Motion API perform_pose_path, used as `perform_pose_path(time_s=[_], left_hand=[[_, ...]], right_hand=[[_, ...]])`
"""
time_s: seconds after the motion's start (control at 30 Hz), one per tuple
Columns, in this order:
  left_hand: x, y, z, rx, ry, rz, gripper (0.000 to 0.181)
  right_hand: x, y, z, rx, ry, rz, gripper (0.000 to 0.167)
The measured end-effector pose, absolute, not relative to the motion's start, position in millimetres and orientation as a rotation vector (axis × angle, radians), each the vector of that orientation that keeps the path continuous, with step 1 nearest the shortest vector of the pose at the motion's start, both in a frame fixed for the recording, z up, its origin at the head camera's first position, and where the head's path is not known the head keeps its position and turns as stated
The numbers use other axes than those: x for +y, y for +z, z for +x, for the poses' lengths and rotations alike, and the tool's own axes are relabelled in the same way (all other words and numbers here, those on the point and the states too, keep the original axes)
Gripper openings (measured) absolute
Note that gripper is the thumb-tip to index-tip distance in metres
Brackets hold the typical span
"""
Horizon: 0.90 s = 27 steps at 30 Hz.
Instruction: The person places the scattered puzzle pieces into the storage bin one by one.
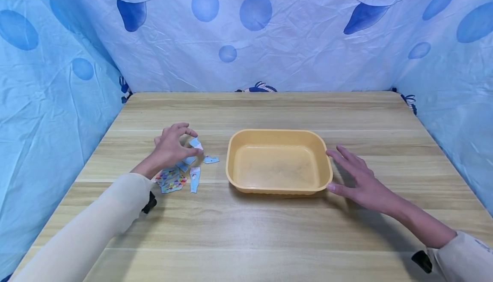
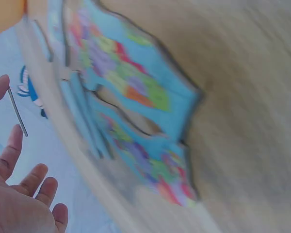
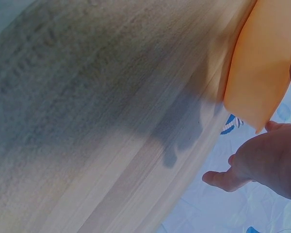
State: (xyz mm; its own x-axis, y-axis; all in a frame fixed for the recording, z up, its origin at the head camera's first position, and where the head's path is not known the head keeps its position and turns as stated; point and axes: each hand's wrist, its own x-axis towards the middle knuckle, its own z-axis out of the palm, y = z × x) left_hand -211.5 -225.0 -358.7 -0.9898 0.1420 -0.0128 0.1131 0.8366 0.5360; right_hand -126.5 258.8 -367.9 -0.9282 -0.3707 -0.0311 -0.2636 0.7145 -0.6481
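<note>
My left hand (image 1: pixel 171 147) pinches a light-blue puzzle piece (image 1: pixel 195 142) between thumb and index finger, above the left part of the table. The left wrist view shows this piece edge-on as a thin grey strip, the other fingers spread loosely. Beneath and beside that hand lie several flat, irregular pieces, among them a multicoloured piece (image 2: pixel 121 68), an upright narrow piece (image 1: pixel 194 180) and a small blue piece (image 1: pixel 211 159). The hand hides part of the pile. My right hand (image 1: pixel 360 183), fingers extended, touches the right side of a yellow-orange plastic tray (image 1: pixel 279 162).
The tray stands near the middle of a wood-grain table (image 1: pixel 246 235), right of the pieces. Blue cloth (image 1: pixel 292 51) with printed bubbles hangs behind the table and along both sides.
</note>
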Motion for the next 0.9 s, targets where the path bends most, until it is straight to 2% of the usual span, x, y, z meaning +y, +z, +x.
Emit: perform_pose_path(time_s=[0.9], left_hand=[[-171.3, -317.5, -200.8, 2.881, 1.150, 0.362, 0.046]], right_hand=[[259.0, -367.1, -126.0, 2.749, -1.000, -0.497, 0.081]])
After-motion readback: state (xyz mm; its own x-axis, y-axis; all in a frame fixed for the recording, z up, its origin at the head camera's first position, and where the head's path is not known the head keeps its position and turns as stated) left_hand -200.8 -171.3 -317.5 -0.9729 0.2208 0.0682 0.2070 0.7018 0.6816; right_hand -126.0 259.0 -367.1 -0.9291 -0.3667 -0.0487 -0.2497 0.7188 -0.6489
